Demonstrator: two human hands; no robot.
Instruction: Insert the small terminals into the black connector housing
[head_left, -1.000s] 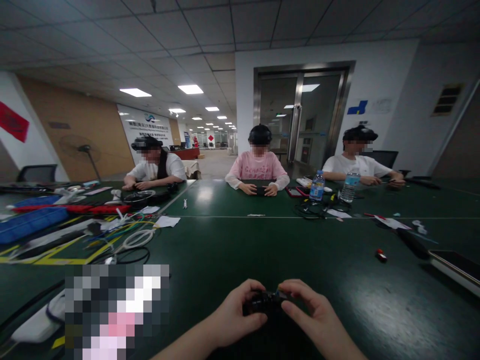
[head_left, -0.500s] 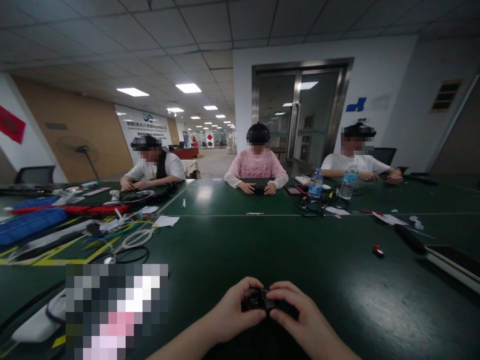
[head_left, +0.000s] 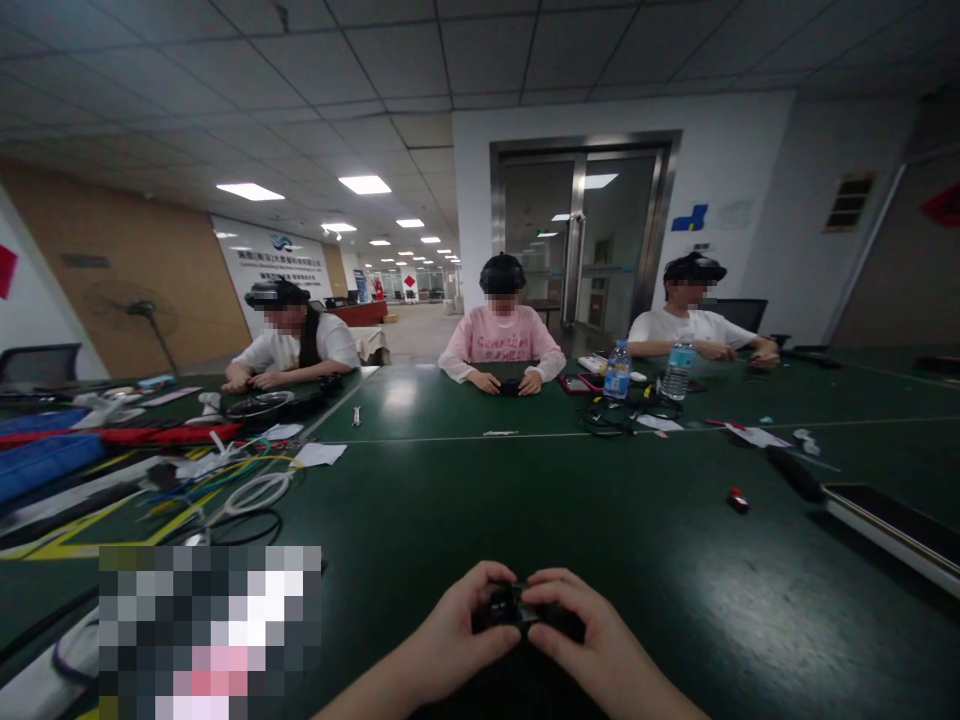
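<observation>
A small black object point(head_left: 507, 604) with shiny parts sits between my hands, just above the near edge of the green table point(head_left: 405, 510). Its exact kind is hard to make out. My left hand point(head_left: 459, 622) grips its left side, with the thumb below and the fingers curled over the top. On the other side, my right hand point(head_left: 586, 628) pinches it between thumb and fingers. Both sets of fingertips nearly meet at its middle, and the fingers cover much of it.
White and black cables point(head_left: 259, 492) lie at left by a blue tray point(head_left: 52, 465). A small red-and-black item point(head_left: 738, 500) and a dark flat device point(head_left: 892, 520) are at right. Bottles point(head_left: 617, 372) stand farther back. Three people in headsets sit across the table.
The whole view has shifted slightly, so things appear a little farther left and lower. Both hands keep their hold on the black object, with hardly any visible change in the fingers.
</observation>
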